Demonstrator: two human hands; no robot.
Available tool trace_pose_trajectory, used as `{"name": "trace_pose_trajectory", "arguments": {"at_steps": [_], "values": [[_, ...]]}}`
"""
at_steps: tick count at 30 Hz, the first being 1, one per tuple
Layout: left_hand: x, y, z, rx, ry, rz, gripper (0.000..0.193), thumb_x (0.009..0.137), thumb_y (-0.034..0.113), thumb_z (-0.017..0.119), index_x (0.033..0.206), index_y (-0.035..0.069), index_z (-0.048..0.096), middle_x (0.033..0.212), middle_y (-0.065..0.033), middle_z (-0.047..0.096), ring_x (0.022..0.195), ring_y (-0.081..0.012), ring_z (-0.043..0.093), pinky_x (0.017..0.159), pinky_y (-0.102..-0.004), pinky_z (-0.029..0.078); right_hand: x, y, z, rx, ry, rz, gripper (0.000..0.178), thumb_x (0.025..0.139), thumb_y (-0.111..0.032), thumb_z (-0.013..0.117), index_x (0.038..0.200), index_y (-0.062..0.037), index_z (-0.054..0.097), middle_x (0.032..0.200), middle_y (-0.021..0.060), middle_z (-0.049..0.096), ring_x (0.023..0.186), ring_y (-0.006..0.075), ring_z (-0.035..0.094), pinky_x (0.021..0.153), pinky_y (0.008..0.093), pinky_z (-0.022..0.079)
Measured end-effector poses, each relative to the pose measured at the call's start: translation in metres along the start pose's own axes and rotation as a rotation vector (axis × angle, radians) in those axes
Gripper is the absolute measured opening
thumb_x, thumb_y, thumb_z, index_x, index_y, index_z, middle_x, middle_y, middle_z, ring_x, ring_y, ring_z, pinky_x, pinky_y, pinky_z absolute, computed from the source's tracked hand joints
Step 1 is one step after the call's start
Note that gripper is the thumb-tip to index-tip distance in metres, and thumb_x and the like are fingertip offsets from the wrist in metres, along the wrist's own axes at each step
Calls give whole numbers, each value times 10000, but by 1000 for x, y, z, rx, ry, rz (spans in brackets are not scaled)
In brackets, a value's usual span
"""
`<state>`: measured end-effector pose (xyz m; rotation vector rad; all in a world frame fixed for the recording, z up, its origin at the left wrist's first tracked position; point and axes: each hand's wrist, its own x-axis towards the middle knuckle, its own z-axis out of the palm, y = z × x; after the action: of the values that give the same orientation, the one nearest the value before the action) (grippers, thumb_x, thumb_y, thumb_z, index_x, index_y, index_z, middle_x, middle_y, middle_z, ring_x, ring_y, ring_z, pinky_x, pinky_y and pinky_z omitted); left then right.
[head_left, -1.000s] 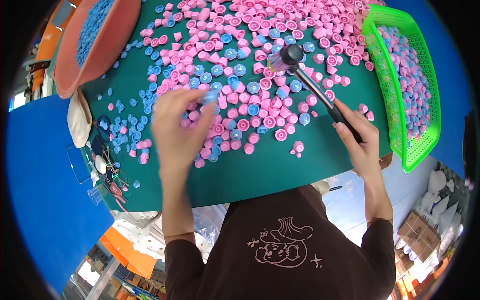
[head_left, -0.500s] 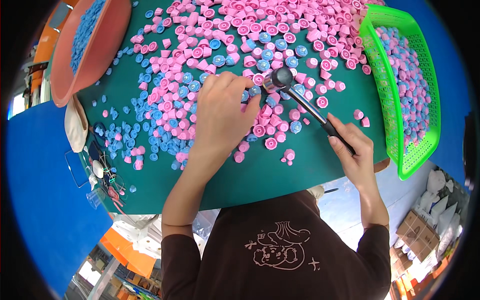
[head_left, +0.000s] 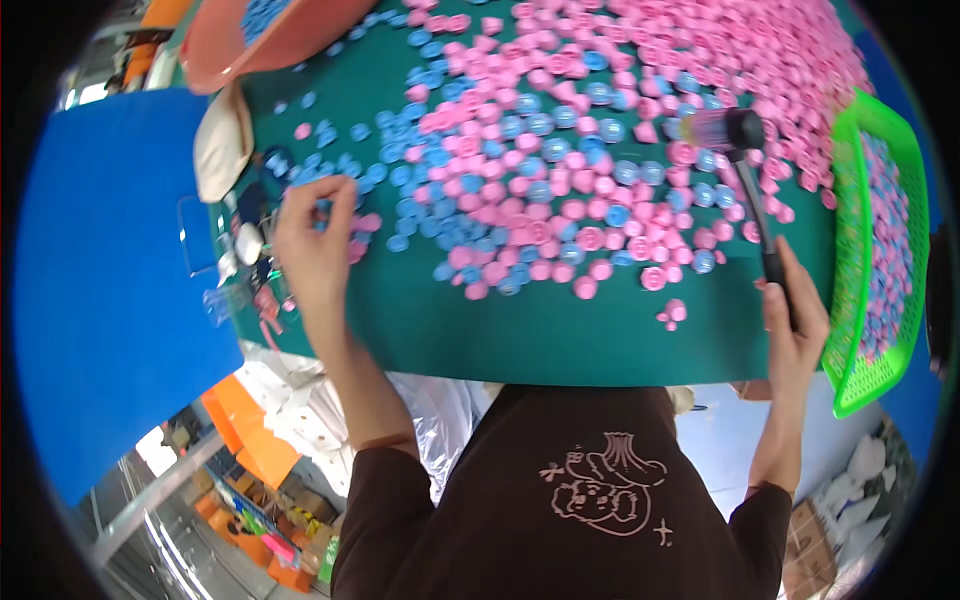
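Observation:
My right hand (head_left: 798, 322) is closed round the black grip of a hammer (head_left: 757, 205), near the table's right side. The hammer's head is raised over the pink and blue pieces and blurred by motion. At the left of the table, my left hand (head_left: 312, 235) has its thumb and fingertips brought together over a few blue pieces (head_left: 345, 168). What they pinch, if anything, is hidden. Small pink cup-shaped pieces (head_left: 590, 238) and round blue flower-like caps (head_left: 555, 150) lie scattered between my hands; some caps sit close among the pink ones.
A green plastic basket (head_left: 848, 290) holding mixed pink and blue pieces stands at the right. At the far left is an orange-red basin (head_left: 215, 62) with blue pieces. Beside my left hand lie a cream cloth bag (head_left: 222, 145) and a cluttered pile with a clear cup (head_left: 222, 305).
My left hand has left the middle of the pieces and moved to the left side. The hammer has lifted away, still in my right hand. The view has shifted left.

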<state>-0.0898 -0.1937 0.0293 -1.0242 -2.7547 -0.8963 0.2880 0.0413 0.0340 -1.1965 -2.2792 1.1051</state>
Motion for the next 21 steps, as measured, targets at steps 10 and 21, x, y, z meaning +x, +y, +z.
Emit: {"name": "trace_pose_trajectory", "arguments": {"at_steps": [10, 21], "values": [[-4, -7, 37, -13, -143, 98, 165, 791, 106, 739, 948, 64, 708, 830, -65, 644, 757, -217, 586, 659, -323, 474, 10, 8, 15, 35, -89, -119, 410, 955, -159, 590, 1337, -17, 544, 900, -3, 579, 630, 28, 393, 518, 173, 285], [-11, -20, 27, 24, -122, 249, 205, 749, 67, 768, 931, 49, 676, 841, -79, 635, 733, -223, 579, 637, -319, 473, 5, 7, 7, 41, -59, -40, 407, 948, -156, 590, 1325, -6, 552, 860, 1, 595, 619, 40, 398, 563, 184, 314]]}}
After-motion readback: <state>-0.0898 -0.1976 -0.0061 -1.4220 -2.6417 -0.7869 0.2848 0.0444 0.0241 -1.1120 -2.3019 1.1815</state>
